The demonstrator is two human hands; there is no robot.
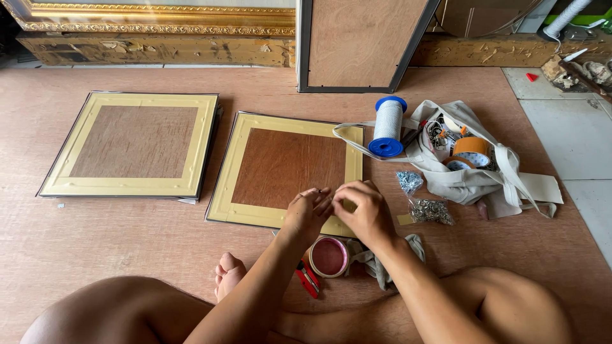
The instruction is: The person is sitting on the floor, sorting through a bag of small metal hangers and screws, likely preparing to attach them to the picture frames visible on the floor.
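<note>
Two picture frames lie face down on the wooden floor, each with a brown backing board edged in yellowish tape. My left hand (308, 210) and my right hand (361, 210) meet over the near right corner of the nearer frame (280, 167). The fingertips of both hands pinch together at one spot; what they grip is too small to make out. The second frame (134, 143) rests to the left, untouched.
A blue-capped spool of white cord (387, 126), a cloth bag (472, 172) with tape rolls, and two small bags of metal hardware (430, 211) lie to the right. A pink tape roll (329, 257), red cutters (308, 279) and a rag sit by my legs. Larger frames lean at the back.
</note>
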